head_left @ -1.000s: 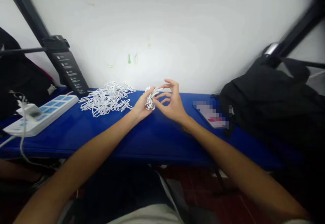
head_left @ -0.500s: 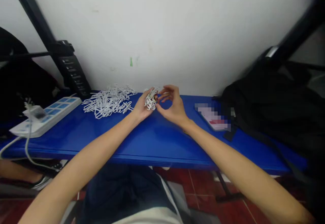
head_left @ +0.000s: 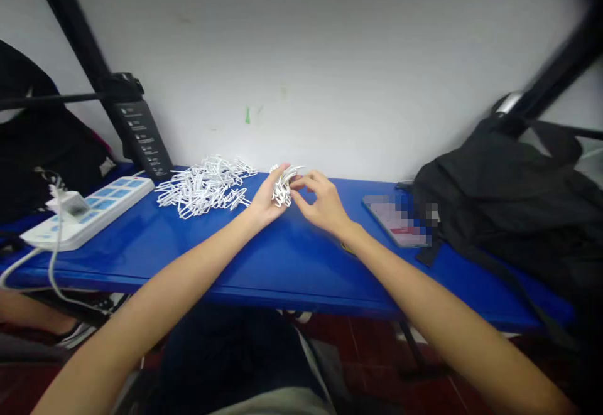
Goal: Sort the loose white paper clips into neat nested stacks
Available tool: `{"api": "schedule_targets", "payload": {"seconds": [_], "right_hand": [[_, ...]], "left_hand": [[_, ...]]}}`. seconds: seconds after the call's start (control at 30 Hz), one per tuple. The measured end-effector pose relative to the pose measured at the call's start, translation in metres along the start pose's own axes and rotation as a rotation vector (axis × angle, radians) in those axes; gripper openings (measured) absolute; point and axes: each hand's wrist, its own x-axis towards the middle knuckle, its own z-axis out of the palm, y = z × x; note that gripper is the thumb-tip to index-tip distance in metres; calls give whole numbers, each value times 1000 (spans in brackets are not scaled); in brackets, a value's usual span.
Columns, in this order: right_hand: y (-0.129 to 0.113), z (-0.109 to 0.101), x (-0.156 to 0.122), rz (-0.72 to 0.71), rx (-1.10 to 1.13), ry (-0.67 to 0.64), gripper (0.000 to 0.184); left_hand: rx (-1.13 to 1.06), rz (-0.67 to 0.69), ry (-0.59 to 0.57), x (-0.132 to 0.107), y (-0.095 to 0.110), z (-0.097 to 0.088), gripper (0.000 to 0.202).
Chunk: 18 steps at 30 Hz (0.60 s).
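Note:
A bundle of thin white bent-wire pieces, hook-like in shape (head_left: 282,193), sits in my left hand (head_left: 266,203), whose fingers wrap round it with the thumb on top. Against the bundle's right side, my right hand (head_left: 323,204) brings its thumb and fingertips close together at the wire ends. Which single piece those fingertips pinch is too small to make out. Left of my hands, a loose heap of the same white wire pieces (head_left: 202,190) lies tangled on the blue table (head_left: 282,270).
On the left stand a white power strip (head_left: 113,198) with a plugged-in charger (head_left: 70,206) and cable, and a black box-like strip (head_left: 145,139). A phone (head_left: 396,220) lies right of my hands, beside a black bag (head_left: 509,201). A white wall (head_left: 330,88) rises behind the table.
My right thumb and fingers have closed in on the bundle from a more open curve. The left hand keeps its hold. The view has shifted slightly.

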Motion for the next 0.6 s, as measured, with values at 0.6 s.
{"api": "schedule_targets", "payload": {"seconds": [0.6], "right_hand": [[-7, -1, 2, -84, 90, -86, 8]], "left_hand": [[-81, 55, 40, -7, 4, 2, 22]]}}
